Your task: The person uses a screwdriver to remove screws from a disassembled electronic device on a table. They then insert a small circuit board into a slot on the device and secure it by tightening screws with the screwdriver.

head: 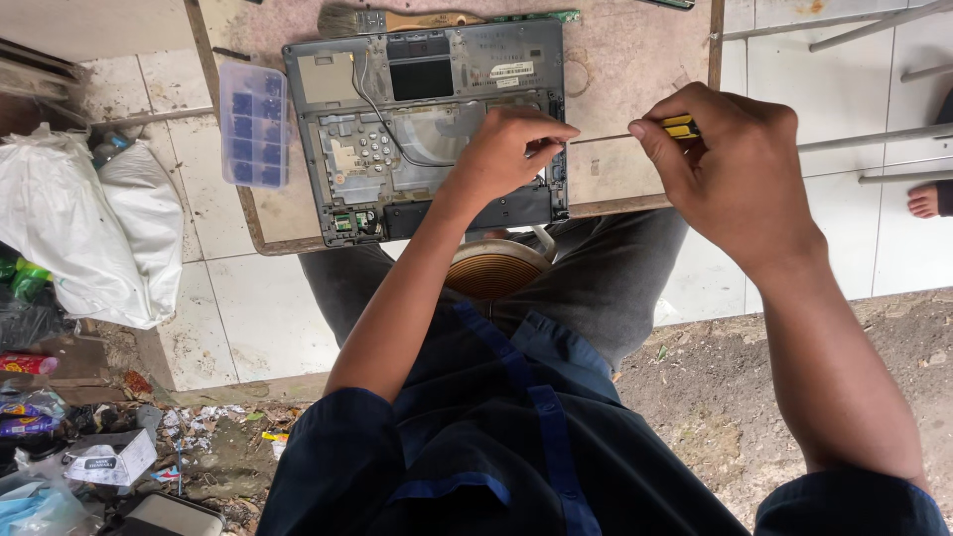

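1. Grey laptop chassis point(427, 129), opened up with internals exposed, lies on the bench point(635, 60) at upper centre of the frame. One unit, with one black cable looped across its middle.
2. Your left hand point(511, 149) rests on the chassis's right edge, fingertips pinched together at a small spot there. Whatever is pinched, if anything, is too small to make out.
3. Your right hand point(740, 174) is clamped around one screwdriver point(680, 126) with a yellow-and-black handle. Its thin shaft runs left across the bench toward the chassis edge, tip just beside your left fingertips.
4. Step in hand, as I read it: working a fastener on the right edge of the chassis, driver being lined up, left hand steadying.
5. Next move calls for seating the tip square in the screw head before you turn. Keep the shaft low and steady, and press lightly.
6. Count of the rest: one clear parts box point(254, 124) with blue compartments left of the chassis, one paintbrush point(397, 20) above it, one white sack point(99, 233) on the floor at left.
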